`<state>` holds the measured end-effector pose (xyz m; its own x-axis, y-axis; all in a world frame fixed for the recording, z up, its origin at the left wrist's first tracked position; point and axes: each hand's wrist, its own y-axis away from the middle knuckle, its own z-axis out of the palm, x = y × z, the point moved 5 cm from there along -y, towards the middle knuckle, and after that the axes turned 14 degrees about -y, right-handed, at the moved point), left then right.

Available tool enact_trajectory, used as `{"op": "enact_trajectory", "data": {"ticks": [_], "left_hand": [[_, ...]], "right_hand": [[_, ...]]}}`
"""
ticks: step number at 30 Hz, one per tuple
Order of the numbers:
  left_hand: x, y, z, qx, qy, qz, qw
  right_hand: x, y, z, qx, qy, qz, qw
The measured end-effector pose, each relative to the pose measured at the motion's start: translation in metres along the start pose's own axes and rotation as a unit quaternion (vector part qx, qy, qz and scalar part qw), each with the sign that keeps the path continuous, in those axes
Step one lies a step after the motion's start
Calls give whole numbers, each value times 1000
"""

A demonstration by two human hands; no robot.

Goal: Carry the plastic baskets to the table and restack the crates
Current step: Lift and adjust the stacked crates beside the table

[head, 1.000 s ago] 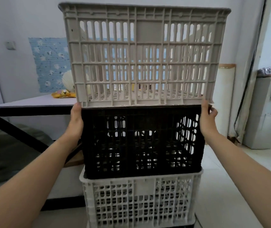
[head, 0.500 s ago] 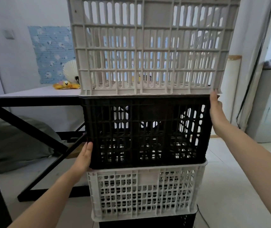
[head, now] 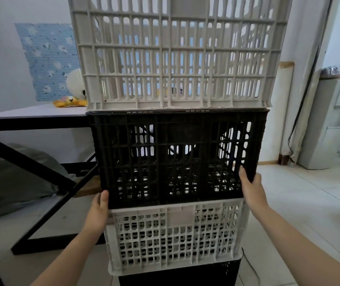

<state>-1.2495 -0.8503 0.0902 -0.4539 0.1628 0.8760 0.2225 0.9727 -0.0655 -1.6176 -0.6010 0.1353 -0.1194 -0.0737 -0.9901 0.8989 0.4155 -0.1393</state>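
Note:
A tall stack of slatted plastic crates fills the middle of the view. A beige crate [head: 175,52] sits on top, a black crate [head: 177,157] under it, then a white crate [head: 175,236], and the rim of another black crate [head: 179,277] at the bottom edge. My left hand [head: 98,211] clasps the black crate's lower left corner, thumb on its front. My right hand [head: 251,186] grips the lower right corner of the same crate, fingers around the side.
A table [head: 30,114] with a pale top and black crossed legs stands to the left behind the stack, with a yellow toy [head: 70,102] on it. A grey cushion [head: 10,178] lies under it. A white appliance [head: 330,124] stands at right on the tiled floor.
Both hands slid down from the black crate's upper rim to its lower corners, the left first, then the right. The view has dropped and moved closer to the stack.

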Motion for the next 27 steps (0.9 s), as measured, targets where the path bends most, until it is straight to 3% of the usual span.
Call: {"op": "enact_trajectory", "data": {"ticks": [14, 27], "left_hand": [[3, 9, -3, -1, 10, -1, 1000], [1, 17, -11, 41, -89, 135, 986]], "right_hand": [[-3, 6, 10, 11, 87, -42, 995], [-2, 6, 9, -17, 133, -25, 991]]}}
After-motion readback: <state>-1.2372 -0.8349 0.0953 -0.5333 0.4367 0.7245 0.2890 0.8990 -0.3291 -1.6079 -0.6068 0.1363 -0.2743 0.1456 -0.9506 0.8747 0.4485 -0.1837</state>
